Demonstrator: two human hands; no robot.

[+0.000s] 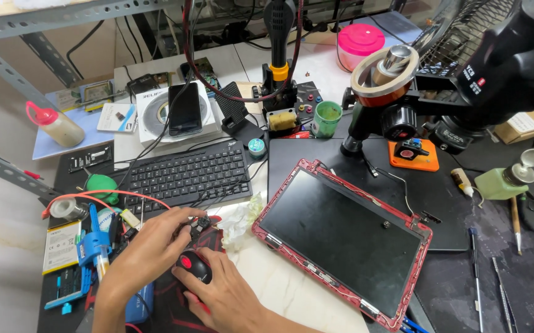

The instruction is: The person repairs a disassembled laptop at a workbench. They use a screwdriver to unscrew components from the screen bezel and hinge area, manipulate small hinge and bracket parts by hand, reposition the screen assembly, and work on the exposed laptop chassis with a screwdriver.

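Nearest to me, my right hand (217,295) lies flat over one black computer mouse (194,265) with a red wheel, palm down, fingers spread loosely across it and not clenched. Just beyond it my left hand (156,243) has its fingertips pinched on one small dark part (200,224), held just above the mouse; I cannot tell what the part is. Both hands work over a dark red-patterned mouse mat (174,311).

Left of my left hand I count one blue hand tool (94,243), one flat phone battery (61,245) and one roll of tape (63,208) with a red wire looping past it. Right of the hands, one crumpled tissue (239,222) touches the corner of one laptop screen panel (344,237) in a red frame, lying face up and tilted across a black work mat (430,191).

Further out sits one black keyboard (186,176). Behind it, one dark phone (185,110) rests on a white box, with one squeeze bottle (57,125) with a red cap well to the left. One green cup (327,118) stands beside one soldering stand (279,80). One microscope (402,80) looms over the mat on the right, with one orange block (413,154) at its foot and one pale green dispenser bottle (502,180) near it. Farthest back is one pink-lidded tub (359,43).
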